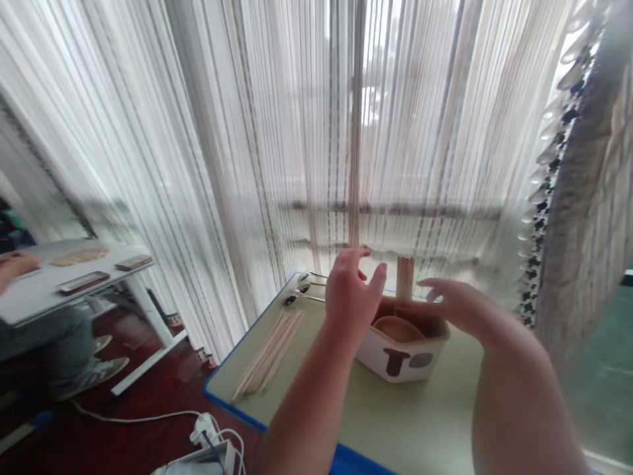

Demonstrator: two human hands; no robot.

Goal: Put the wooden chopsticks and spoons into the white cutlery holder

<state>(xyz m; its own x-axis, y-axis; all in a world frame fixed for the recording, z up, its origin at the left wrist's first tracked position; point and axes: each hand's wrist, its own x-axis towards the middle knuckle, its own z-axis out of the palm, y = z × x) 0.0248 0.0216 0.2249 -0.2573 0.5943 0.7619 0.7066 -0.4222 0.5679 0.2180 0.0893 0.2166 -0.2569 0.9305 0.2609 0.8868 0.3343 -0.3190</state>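
Note:
My left hand (349, 293) is raised at the left rim of a white container (380, 363) with a brown inside and dark brown and grey shapes on its front. Its fingers and thumb are spread, with nothing in them. Over the container's right rim reaches my right hand (457, 300), fingers and thumb apart, close to an upright pale wooden bundle or block (405, 277). Whether this wood stands inside the container or behind it, I cannot tell. A rounded brown piece (398, 328) shows inside the container. Left of my left forearm lie several chopsticks (270, 356) side by side.
Metal spoons (297, 293) lie at the back left of the blue-edged table (430, 415). Sheer curtains (297, 132) hang behind it. A white power plug (204, 429) and cables are below at left. Another person's hand (14, 267) rests at a white table (123, 260).

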